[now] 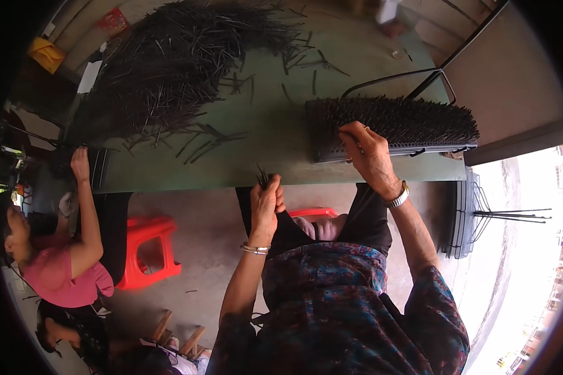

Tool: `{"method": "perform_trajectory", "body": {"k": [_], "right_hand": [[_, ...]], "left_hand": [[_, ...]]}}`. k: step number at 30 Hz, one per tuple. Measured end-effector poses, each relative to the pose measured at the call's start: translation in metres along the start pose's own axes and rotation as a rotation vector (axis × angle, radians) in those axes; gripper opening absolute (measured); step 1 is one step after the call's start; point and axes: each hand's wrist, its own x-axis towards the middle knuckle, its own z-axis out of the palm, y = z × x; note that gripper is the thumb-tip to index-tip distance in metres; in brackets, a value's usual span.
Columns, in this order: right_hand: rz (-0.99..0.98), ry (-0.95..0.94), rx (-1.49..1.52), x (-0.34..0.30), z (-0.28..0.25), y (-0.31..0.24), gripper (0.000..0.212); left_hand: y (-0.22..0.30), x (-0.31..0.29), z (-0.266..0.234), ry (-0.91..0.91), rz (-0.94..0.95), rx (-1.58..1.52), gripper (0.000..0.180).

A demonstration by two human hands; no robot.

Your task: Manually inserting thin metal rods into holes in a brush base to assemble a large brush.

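Note:
My left hand [266, 203] is closed around a small bunch of thin black strips [263, 177], whose ends poke up past the fingers at the table's front edge. On the right, my right hand [370, 155] is pinched at the front side of a long black rack [381, 152]. Many short black pieces [419, 119] stand upright in rows along the rack's top. Whatever sits between the right fingertips is too small to make out. A large heap of loose black strips [169, 62] covers the table's far left.
The green table [275, 131] carries scattered strips between heap and rack. A black metal rod frame [394, 76] rises behind the rack. At the left a co-worker in a pink top [62, 275] works at the table. A red stool [149, 250] stands between us; dark racks [461, 215] hang at right.

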Motion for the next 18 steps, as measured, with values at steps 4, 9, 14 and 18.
{"method": "perform_trajectory", "body": {"k": [4,9,14,18], "right_hand": [[-0.151,-0.045,-0.118,-0.002,0.004,0.016,0.012],[-0.085,-0.026,-0.212,-0.001,0.014,0.004,0.013],[-0.07,-0.023,-0.277,-0.005,0.017,0.007,0.014],[-0.045,0.058,-0.319,-0.015,0.01,0.019,0.016]], "left_hand": [[0.03,0.063,-0.037,0.144,0.223,0.262,0.01],[0.064,0.167,-0.101,0.397,0.616,0.815,0.026],[0.096,0.207,-0.117,0.481,0.663,1.098,0.044],[0.092,0.173,-0.067,0.383,0.729,1.165,0.057]]}}
